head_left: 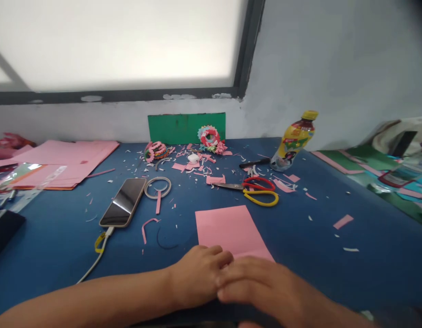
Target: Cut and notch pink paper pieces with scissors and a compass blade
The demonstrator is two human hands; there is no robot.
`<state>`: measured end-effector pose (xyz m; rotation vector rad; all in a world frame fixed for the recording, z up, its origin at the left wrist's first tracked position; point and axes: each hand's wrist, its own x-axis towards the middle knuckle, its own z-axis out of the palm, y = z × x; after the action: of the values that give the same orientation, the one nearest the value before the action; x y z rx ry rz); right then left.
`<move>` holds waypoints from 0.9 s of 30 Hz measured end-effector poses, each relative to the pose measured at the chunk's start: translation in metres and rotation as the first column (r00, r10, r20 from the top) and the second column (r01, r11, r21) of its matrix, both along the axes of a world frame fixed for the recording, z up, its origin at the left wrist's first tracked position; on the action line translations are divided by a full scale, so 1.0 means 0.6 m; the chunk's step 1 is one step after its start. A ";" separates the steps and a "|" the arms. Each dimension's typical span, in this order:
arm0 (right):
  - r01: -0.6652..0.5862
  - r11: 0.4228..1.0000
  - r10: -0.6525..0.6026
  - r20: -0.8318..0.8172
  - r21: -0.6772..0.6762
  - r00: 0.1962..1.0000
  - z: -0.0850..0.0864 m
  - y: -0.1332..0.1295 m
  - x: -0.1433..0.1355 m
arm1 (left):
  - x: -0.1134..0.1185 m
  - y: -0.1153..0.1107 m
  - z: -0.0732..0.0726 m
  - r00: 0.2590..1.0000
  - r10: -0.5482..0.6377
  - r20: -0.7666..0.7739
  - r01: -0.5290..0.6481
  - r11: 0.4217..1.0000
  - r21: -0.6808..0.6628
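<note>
Pink stacked paper (90,155) lies at ten o'clock from the pink sheet (229,228), seemingly kept aside; a phone (125,202) sits near nine-thirty. At seven, the left hand (201,275) is curled at the sheet's near edge, probably steadying it. Scissors (243,187) rest toward one, likely for easy reach. At five, the right hand (267,284), fingers extended, seems to touch the left; whether either grips, I cannot tell.

Pink paper sheet (229,230), largely flat on blue tabletop (306,246)
</note>
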<state>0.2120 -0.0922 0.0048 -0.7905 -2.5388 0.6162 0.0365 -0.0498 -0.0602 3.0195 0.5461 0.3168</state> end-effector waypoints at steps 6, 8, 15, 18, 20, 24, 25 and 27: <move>0.092 0.995 -0.097 0.302 0.031 0.948 -0.032 0.127 0.046 | 0.004 0.001 0.003 0.999 0.015 0.052 -0.013 0.999 -0.037; 0.090 0.995 -0.098 0.292 0.039 0.951 -0.060 0.159 0.057 | 0.004 0.003 0.005 0.998 0.021 0.060 -0.016 0.996 -0.092; 0.081 0.996 -0.067 0.309 -0.036 0.949 -0.103 0.165 0.060 | 0.005 0.012 0.002 0.994 0.058 0.097 -0.032 0.966 -0.256; 0.085 0.995 -0.064 0.307 -0.053 0.950 -0.098 0.161 0.061 | 0.007 0.017 -0.006 0.990 0.067 0.124 -0.024 0.947 -0.321; 0.090 0.994 -0.069 0.300 -0.059 0.952 -0.097 0.162 0.062 | 0.009 0.019 -0.011 0.987 0.058 0.150 -0.002 0.938 -0.347; 0.096 0.994 -0.080 0.262 -0.048 0.962 -0.103 0.163 0.063 | 0.010 0.024 0.007 0.990 0.064 0.129 0.005 0.881 -0.474; 0.097 0.994 -0.084 0.255 -0.042 0.963 -0.104 0.163 0.063 | 0.007 0.029 0.017 0.991 0.070 0.115 0.000 0.857 -0.515; 0.099 0.995 -0.087 0.253 -0.032 0.963 -0.106 0.162 0.063 | -0.007 0.049 0.043 0.984 0.151 0.093 -0.082 0.852 -0.517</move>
<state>0.2498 0.0049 -0.0587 -1.0583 -2.7026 0.5754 0.0325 -0.0203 -0.0344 2.4372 0.6785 0.3128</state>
